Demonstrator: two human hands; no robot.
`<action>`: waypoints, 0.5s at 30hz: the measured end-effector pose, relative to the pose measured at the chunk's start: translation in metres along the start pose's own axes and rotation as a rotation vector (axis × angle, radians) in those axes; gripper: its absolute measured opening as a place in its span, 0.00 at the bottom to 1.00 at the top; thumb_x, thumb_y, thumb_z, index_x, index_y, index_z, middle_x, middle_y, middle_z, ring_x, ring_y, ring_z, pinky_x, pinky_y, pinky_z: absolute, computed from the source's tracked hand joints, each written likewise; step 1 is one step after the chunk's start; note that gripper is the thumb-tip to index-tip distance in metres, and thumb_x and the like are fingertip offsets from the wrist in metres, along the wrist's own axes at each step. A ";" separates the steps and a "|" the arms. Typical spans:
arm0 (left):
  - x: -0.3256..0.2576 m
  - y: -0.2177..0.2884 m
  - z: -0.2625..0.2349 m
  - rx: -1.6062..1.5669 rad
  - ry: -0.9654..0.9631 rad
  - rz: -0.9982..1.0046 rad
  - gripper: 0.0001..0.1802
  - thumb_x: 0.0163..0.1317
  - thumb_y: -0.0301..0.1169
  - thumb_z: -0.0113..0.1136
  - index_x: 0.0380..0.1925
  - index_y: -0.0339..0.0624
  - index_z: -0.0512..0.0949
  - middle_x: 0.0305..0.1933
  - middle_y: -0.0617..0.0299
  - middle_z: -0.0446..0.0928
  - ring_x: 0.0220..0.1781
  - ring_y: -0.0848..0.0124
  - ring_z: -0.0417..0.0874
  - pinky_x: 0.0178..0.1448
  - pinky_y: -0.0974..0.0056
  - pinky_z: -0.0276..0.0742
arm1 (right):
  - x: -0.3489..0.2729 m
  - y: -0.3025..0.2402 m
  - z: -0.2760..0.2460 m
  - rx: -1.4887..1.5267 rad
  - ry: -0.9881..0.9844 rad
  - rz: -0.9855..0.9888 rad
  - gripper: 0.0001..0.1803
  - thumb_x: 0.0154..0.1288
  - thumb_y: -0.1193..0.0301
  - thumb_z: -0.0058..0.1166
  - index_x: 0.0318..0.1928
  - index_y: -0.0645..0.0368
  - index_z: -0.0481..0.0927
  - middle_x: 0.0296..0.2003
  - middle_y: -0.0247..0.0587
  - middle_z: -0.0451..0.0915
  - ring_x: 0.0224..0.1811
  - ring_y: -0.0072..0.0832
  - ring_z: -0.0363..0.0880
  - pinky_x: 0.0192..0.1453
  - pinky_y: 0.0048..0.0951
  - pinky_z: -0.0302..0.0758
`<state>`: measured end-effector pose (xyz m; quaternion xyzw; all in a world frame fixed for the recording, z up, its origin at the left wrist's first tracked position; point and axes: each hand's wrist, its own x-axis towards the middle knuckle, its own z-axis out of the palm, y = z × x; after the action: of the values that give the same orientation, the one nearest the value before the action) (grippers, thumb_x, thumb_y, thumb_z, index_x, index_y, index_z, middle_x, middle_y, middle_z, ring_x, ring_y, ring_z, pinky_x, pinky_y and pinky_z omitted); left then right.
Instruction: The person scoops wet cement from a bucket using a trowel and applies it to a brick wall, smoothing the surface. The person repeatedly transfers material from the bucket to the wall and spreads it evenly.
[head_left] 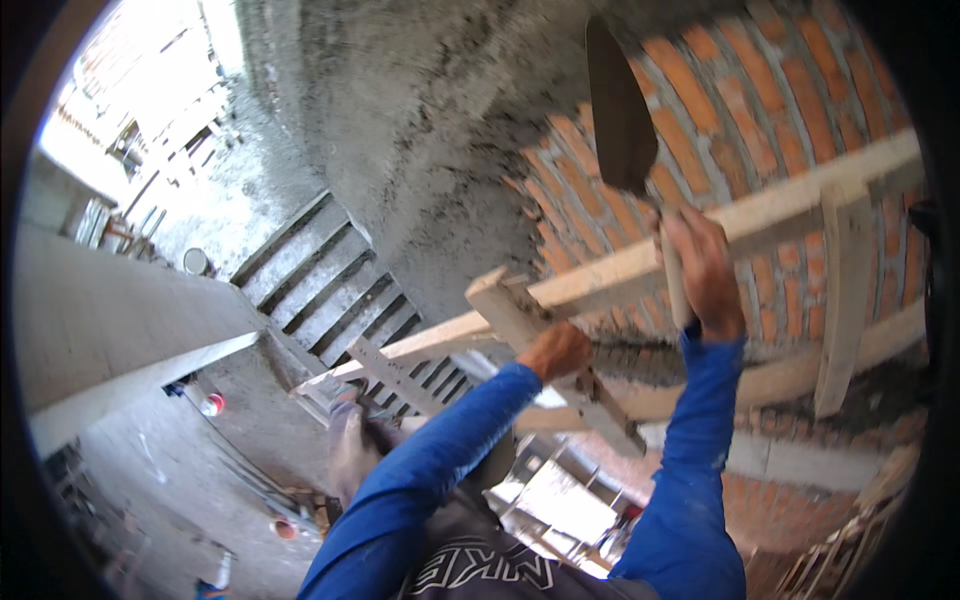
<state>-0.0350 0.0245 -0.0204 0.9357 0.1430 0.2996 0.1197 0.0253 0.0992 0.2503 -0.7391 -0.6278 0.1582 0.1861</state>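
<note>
My right hand (703, 268) is raised and closed around the pale wooden handle of a trowel (618, 112), whose dark blade points up against the wall where grey plaster meets bare red brick (760, 110). My left hand (556, 350) grips a wooden board (520, 322) loaded with wet grey mortar (640, 362), held at chest height just below the trowel. Both arms wear blue sleeves.
Wooden scaffold planks (800, 200) cross in front of the brick wall. Concrete stairs (330, 285) drop away at left. Far below lie a concrete floor with small buckets (211, 404) and debris. A grey plastered wall (420, 110) fills the upper middle.
</note>
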 end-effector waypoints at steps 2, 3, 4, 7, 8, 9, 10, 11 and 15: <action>0.001 -0.004 -0.001 0.046 -0.103 0.056 0.05 0.49 0.32 0.59 0.18 0.52 0.81 0.22 0.65 0.81 0.24 0.67 0.83 0.25 0.62 0.77 | -0.088 -0.002 -0.033 0.169 -0.077 0.182 0.12 0.68 0.70 0.51 0.43 0.68 0.78 0.32 0.39 0.78 0.34 0.20 0.74 0.39 0.24 0.73; 0.001 -0.005 -0.001 0.013 -0.119 0.016 0.05 0.49 0.32 0.59 0.17 0.52 0.80 0.21 0.64 0.81 0.24 0.66 0.84 0.25 0.62 0.77 | -0.124 0.001 -0.047 0.167 -0.160 0.177 0.14 0.63 0.69 0.55 0.43 0.69 0.77 0.27 0.44 0.80 0.30 0.23 0.78 0.36 0.26 0.73; 0.002 -0.006 -0.002 0.040 -0.178 0.049 0.05 0.51 0.33 0.60 0.22 0.51 0.84 0.27 0.63 0.84 0.28 0.66 0.86 0.29 0.61 0.81 | -0.167 0.001 -0.058 0.147 -0.204 0.346 0.14 0.62 0.69 0.56 0.42 0.69 0.78 0.28 0.46 0.81 0.31 0.24 0.79 0.37 0.27 0.74; 0.004 -0.009 -0.010 0.096 -0.224 0.133 0.09 0.55 0.40 0.62 0.21 0.50 0.83 0.25 0.63 0.82 0.29 0.66 0.86 0.27 0.63 0.81 | -0.288 0.017 -0.070 -0.015 -0.310 0.685 0.15 0.58 0.70 0.60 0.42 0.67 0.79 0.30 0.48 0.82 0.34 0.27 0.81 0.42 0.29 0.75; 0.008 -0.007 -0.015 0.026 -0.346 0.109 0.20 0.53 0.55 0.65 0.23 0.50 0.83 0.27 0.63 0.83 0.30 0.66 0.87 0.29 0.62 0.82 | -0.329 0.021 -0.067 -0.033 -0.332 0.707 0.15 0.56 0.69 0.61 0.42 0.66 0.79 0.32 0.51 0.82 0.36 0.35 0.83 0.44 0.34 0.76; 0.009 -0.001 -0.021 0.057 -0.402 0.053 0.33 0.45 0.68 0.64 0.25 0.48 0.83 0.28 0.61 0.83 0.31 0.65 0.87 0.30 0.61 0.83 | -0.366 0.038 -0.049 -0.081 -0.384 0.661 0.17 0.55 0.67 0.62 0.41 0.65 0.80 0.34 0.53 0.82 0.38 0.43 0.83 0.46 0.38 0.76; 0.013 0.000 -0.028 0.028 -0.498 0.032 0.36 0.44 0.71 0.63 0.26 0.45 0.83 0.28 0.58 0.83 0.31 0.63 0.87 0.31 0.60 0.84 | -0.402 0.057 -0.023 -0.048 -0.463 0.763 0.19 0.55 0.63 0.61 0.41 0.65 0.80 0.35 0.55 0.82 0.39 0.49 0.81 0.47 0.42 0.76; 0.019 -0.001 -0.033 0.012 -0.525 0.031 0.42 0.44 0.75 0.59 0.30 0.42 0.82 0.25 0.55 0.82 0.29 0.61 0.85 0.33 0.56 0.83 | -0.433 0.077 0.008 0.016 -0.433 0.762 0.19 0.56 0.61 0.59 0.40 0.64 0.81 0.35 0.56 0.81 0.39 0.51 0.80 0.46 0.43 0.76; 0.030 0.008 -0.049 -0.022 -0.537 0.004 0.39 0.43 0.71 0.65 0.27 0.41 0.82 0.23 0.54 0.81 0.28 0.60 0.85 0.33 0.56 0.82 | -0.516 0.159 0.230 -0.158 -0.355 0.841 0.15 0.50 0.62 0.61 0.32 0.61 0.83 0.31 0.49 0.82 0.35 0.46 0.82 0.41 0.46 0.76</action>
<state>-0.0388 0.0339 0.0368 0.9806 0.1008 0.0423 0.1628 -0.0272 -0.4151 -0.0277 -0.9030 -0.3056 0.2957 -0.0615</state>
